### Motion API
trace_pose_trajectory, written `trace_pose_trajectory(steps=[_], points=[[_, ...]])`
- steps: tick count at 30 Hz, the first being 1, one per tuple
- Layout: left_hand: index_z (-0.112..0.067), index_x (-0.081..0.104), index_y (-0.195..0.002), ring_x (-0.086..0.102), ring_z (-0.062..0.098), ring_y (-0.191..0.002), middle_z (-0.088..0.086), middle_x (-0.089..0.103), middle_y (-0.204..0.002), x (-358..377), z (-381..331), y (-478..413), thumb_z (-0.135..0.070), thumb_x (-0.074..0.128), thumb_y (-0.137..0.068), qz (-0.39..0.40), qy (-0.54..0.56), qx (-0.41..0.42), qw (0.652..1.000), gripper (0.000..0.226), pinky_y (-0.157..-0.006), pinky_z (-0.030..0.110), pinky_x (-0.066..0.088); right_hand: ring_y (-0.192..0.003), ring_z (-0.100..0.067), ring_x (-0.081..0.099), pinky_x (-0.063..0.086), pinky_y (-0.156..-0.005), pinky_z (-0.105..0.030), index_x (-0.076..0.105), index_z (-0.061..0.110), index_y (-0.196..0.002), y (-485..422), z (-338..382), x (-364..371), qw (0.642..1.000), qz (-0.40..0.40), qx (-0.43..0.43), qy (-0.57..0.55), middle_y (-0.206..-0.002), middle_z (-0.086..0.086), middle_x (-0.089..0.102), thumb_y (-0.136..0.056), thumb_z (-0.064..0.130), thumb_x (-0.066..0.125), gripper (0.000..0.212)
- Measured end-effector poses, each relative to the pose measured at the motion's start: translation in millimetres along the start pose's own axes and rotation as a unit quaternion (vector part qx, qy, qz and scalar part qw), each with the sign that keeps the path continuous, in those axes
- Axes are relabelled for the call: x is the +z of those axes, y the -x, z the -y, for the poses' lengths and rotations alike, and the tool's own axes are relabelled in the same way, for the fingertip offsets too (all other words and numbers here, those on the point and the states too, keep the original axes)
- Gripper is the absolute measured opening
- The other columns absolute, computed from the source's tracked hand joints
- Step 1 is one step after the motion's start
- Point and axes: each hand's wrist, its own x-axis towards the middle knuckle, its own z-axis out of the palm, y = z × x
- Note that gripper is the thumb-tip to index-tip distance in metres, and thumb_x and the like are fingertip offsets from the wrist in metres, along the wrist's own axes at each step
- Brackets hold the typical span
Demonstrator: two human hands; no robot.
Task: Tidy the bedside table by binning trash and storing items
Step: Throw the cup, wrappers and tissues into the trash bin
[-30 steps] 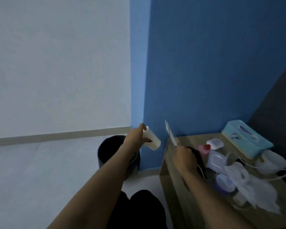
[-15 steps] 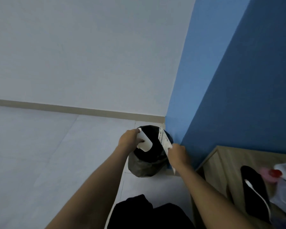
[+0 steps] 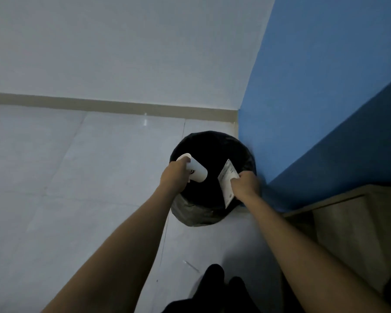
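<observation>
While both arms are stretched out over the black-lined bin (image 3: 212, 152), a white paper cup (image 3: 195, 170) is gripped on its side by the fingers of the left hand (image 3: 173, 178), above the bin's left rim. A printed paper slip (image 3: 227, 185) is pinched by the right hand (image 3: 246, 185), fingers clenched on its edge, above the bin's right side. The bin is set on the tiled floor (image 3: 77, 177) in the corner, near the wooden counter (image 3: 348, 222).
</observation>
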Motion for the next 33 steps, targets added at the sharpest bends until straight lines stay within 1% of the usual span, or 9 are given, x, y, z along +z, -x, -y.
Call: trace_pose_trajectory(steps=[4,7,10,14,20,25,28,30,33], points=[[-0.017,0.044,-0.134,0.058,0.038,-0.109,0.02,0.061,-0.122,21.4,8.6,-14.1,-0.019,0.048,-0.094,0.012,-0.005,-0.005,1.0,0.041,-0.085,0.044,0.051,-0.072,-0.035,0.067,0.06,-0.065,-0.045,0.061,0.005,-0.069,-21.8,-15.8,23.6,0.999,0.014,0.003,-0.03,-0.075,-0.019,0.067,-0.086,0.033,0.054,0.034],[-0.018,0.047,-0.131,0.06,0.036,-0.106,0.014,0.065,-0.119,27.5,10.4,-16.2,-0.019,0.05,-0.092,0.008,-0.004,-0.004,1.0,0.039,-0.085,0.044,0.052,-0.067,-0.033,0.066,0.059,-0.063,-0.042,0.048,0.014,-0.056,-17.7,-14.2,22.8,0.999,0.004,-0.013,-0.03,-0.066,-0.014,0.062,-0.087,0.036,0.056,0.039],[-0.016,0.048,-0.13,0.061,0.036,-0.105,0.015,0.066,-0.115,24.4,7.7,-11.0,-0.022,0.052,-0.092,0.01,-0.007,0.006,1.0,0.039,-0.085,0.045,0.053,-0.068,-0.03,0.064,0.051,-0.056,-0.031,0.046,0.018,-0.057,-10.5,-11.3,15.1,0.999,0.002,-0.03,-0.032,-0.068,-0.012,0.06,-0.085,0.031,0.059,0.033],[-0.013,0.05,-0.128,0.061,0.034,-0.104,0.014,0.066,-0.113,6.9,-4.7,4.1,-0.023,0.054,-0.092,0.0,-0.012,0.023,1.0,0.038,-0.084,0.044,0.053,-0.059,-0.023,0.05,0.028,-0.044,-0.022,0.037,0.022,-0.051,7.5,-6.7,-5.1,0.998,0.003,-0.044,-0.034,-0.055,-0.001,0.044,-0.086,0.026,0.057,0.041],[-0.012,0.057,-0.118,0.063,0.029,-0.099,0.01,0.069,-0.108,-31.3,-52.4,48.3,-0.026,0.054,-0.091,-0.015,-0.026,0.088,0.996,0.03,-0.08,0.042,0.054,-0.049,-0.018,0.039,0.029,-0.048,-0.028,0.033,0.014,-0.048,75.0,-7.1,-68.0,0.997,0.01,-0.073,0.009,-0.049,-0.005,0.036,-0.081,0.02,0.058,0.042],[-0.012,0.063,-0.106,0.063,0.032,-0.1,0.011,0.07,-0.106,-48.5,-143.6,108.0,-0.028,0.054,-0.09,0.009,-0.053,0.197,0.979,0.025,-0.08,0.04,0.052,-0.05,-0.023,0.039,0.031,-0.051,-0.029,0.031,0.012,-0.042,152.7,-40.5,-149.1,0.996,-0.034,-0.064,0.044,-0.044,-0.004,0.031,-0.077,0.02,0.057,0.044],[-0.014,0.063,-0.108,0.063,0.034,-0.104,0.015,0.069,-0.111,-48.0,-203.3,141.1,-0.031,0.059,-0.089,0.013,-0.042,0.25,0.967,0.027,-0.084,0.038,0.05,-0.056,-0.029,0.051,0.043,-0.055,-0.035,0.046,0.011,-0.045,189.3,-71.8,-199.9,0.996,-0.08,-0.033,0.005,-0.049,-0.008,0.05,-0.077,0.021,0.057,0.035],[-0.013,0.064,-0.109,0.063,0.035,-0.104,0.016,0.068,-0.111,-38.4,-241.8,165.4,-0.033,0.062,-0.088,0.007,-0.023,0.292,0.956,0.029,-0.083,0.037,0.049,-0.075,-0.03,0.066,0.048,-0.062,-0.03,0.067,0.007,-0.065,217.3,-98.7,-235.5,0.993,-0.119,-0.008,-0.011,-0.073,-0.014,0.07,-0.078,0.026,0.056,0.025],[-0.009,0.064,-0.107,0.063,0.034,-0.101,0.016,0.068,-0.106,-9.7,-296.6,209.0,-0.029,0.061,-0.09,0.03,0.003,0.361,0.932,0.027,-0.082,0.039,0.051,-0.088,-0.031,0.067,0.044,-0.066,-0.027,0.07,0.009,-0.077,252.6,-149.6,-279.7,0.981,-0.189,0.011,-0.05,-0.088,-0.016,0.072,-0.078,0.026,0.056,0.022]])
